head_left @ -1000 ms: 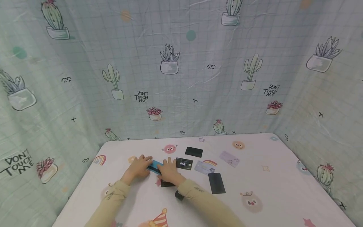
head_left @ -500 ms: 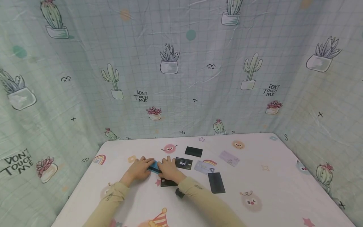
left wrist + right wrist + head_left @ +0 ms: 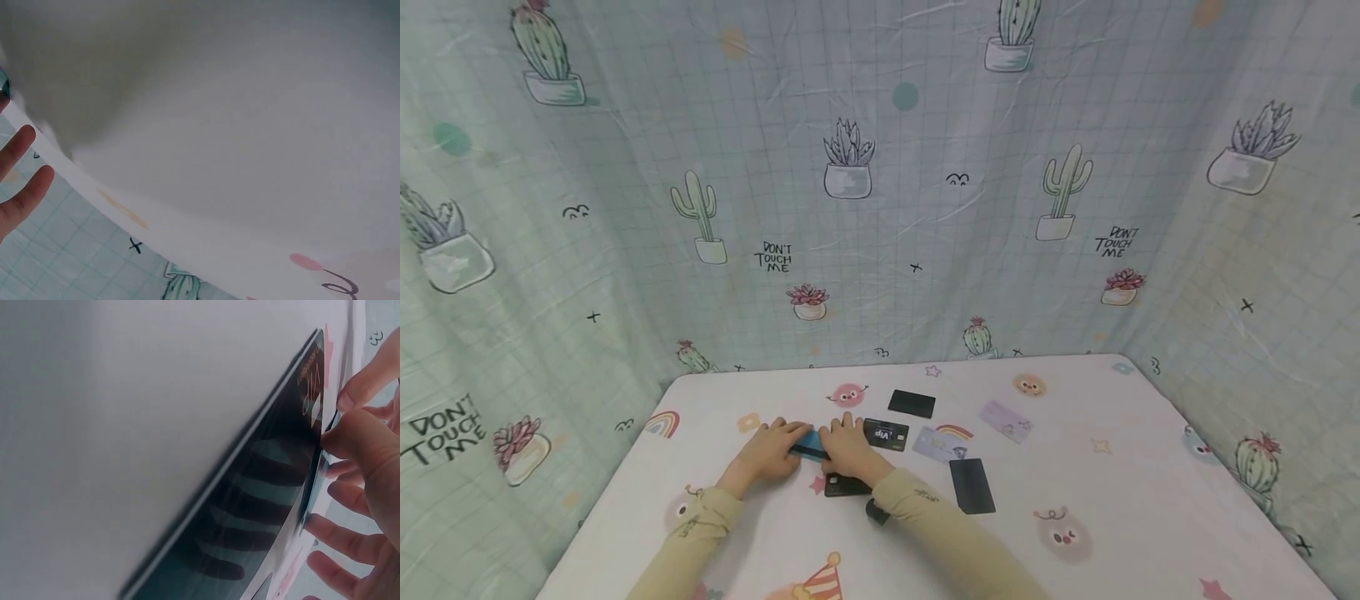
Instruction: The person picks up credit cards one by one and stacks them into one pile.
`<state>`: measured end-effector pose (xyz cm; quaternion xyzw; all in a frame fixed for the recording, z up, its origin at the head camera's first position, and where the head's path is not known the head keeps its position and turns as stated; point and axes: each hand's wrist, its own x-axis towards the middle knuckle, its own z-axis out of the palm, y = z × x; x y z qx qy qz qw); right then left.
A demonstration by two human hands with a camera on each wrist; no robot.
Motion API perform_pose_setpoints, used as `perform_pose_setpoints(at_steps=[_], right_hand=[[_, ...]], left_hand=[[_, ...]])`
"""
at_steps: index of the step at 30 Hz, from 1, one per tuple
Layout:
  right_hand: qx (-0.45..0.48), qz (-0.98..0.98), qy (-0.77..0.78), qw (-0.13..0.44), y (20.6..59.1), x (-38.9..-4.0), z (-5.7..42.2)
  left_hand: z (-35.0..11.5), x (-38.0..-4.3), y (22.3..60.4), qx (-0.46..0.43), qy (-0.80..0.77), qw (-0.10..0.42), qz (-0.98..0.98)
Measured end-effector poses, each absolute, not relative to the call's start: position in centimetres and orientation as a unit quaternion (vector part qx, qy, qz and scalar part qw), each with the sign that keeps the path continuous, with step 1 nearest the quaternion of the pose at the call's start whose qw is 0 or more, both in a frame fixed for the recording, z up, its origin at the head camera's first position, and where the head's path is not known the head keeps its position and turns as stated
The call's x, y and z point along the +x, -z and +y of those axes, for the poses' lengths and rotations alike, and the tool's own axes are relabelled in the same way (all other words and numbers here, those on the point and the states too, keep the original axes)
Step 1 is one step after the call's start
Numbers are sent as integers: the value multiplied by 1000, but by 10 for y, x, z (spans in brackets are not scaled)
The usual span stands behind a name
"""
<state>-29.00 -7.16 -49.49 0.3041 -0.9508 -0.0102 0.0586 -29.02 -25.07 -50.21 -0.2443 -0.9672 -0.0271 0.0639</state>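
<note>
A blue card (image 3: 809, 446) with a dark stripe spans the gap between both hands, low over the table. My left hand (image 3: 772, 450) pinches its left end; in the left wrist view only some of the fingers (image 3: 28, 194) and a dark card corner (image 3: 5, 86) show at the left edge. My right hand (image 3: 850, 450) grips the right end, with thumb and fingertips at the card's edge in the right wrist view. Partly beneath the right hand lies a black card (image 3: 842, 485); in the right wrist view this glossy VIP card (image 3: 269, 469) mirrors the fingers.
Just right of the right hand is a black card marked Vip (image 3: 886, 434). Another black card (image 3: 912, 403) lies behind it. Farther right are a pale card (image 3: 936, 444), a purple card (image 3: 1006, 421) and a dark card (image 3: 972, 486). Patterned cloth (image 3: 917, 217) hangs beyond the table.
The left hand has shifted slightly right along the blue card. The right hand's fingers are drawn closer to its end. The other cards stay where they were.
</note>
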Motion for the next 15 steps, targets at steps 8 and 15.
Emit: perform_pose_setpoints(at_steps=[8,15], right_hand=[[305,-951,6,54,497,-293,-70],[318,-946,-4,65,499,-298,-67]], left_hand=[[-249,-287,503,-240,38,57,-968],[-248,-285,499,-239,51,63,-968]])
